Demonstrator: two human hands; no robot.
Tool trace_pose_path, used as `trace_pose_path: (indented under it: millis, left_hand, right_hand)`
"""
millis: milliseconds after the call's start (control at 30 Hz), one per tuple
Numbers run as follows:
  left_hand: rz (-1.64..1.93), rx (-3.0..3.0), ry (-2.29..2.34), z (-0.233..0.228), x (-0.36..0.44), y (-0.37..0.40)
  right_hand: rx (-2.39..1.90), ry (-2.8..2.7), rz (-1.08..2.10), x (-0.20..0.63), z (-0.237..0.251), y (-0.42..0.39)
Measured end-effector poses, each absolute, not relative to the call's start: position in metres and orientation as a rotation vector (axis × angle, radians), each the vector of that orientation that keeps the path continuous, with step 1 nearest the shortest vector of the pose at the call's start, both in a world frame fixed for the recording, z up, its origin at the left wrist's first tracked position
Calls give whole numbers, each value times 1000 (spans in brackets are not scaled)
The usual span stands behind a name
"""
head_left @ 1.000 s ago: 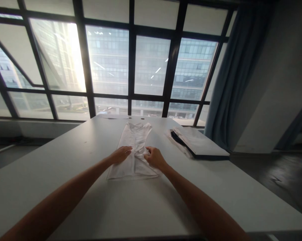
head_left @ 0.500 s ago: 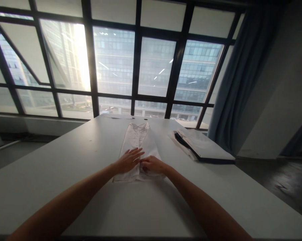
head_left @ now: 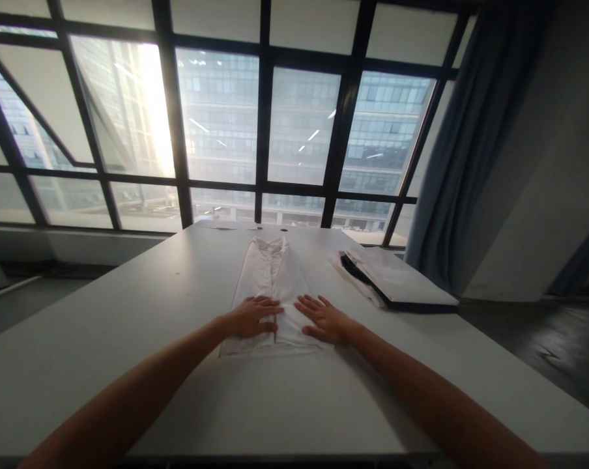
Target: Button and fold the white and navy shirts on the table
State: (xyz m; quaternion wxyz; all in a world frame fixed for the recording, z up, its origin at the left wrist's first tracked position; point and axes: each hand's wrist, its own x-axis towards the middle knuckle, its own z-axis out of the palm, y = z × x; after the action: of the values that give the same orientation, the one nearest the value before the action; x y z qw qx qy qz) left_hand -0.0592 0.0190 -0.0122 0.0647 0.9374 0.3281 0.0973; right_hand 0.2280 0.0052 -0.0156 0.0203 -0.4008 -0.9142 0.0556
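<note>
A white folded garment (head_left: 268, 267) lies lengthwise on the white table (head_left: 255, 404), with a seam or edge line running down its middle. My left hand (head_left: 255, 316) rests flat on its near left part, fingers stretched across toward the middle line. On the near right part lies my right hand (head_left: 326, 319), palm down with fingers spread. Both hands touch the cloth and neither grips it. The kind of garment cannot be made out for certain; its far end looks gathered.
To the right on the table sits a stack of folded white and dark cloth (head_left: 397, 280). A flat pale sheet (head_left: 229, 225) lies at the far end. Beyond are large windows, with a blue curtain (head_left: 470, 176) at the right.
My right hand has moved right from the middle line and opened from closed fingers to a flat spread. My left hand has shifted slightly toward me, still flat on the cloth.
</note>
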Motion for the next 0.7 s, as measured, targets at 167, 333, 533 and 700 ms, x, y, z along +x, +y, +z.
trace_pose_path:
  millis: [167,333,533,700]
  left_hand:
    - [477,2846,907,-16,-55,18]
    - [295,2783,763,-8,-53,6]
    - [519,2713,852,-1,-43,7]
    - [395,2830,953,-12,-40,16]
  right_hand:
    - [-1112,-2881,152,235,-7,-12]
    - [-1138,-2764,312,229,18,-18]
    - [-1292,-2398,60,206,18,38]
    - [-1462,-2452,-30,185,3,101]
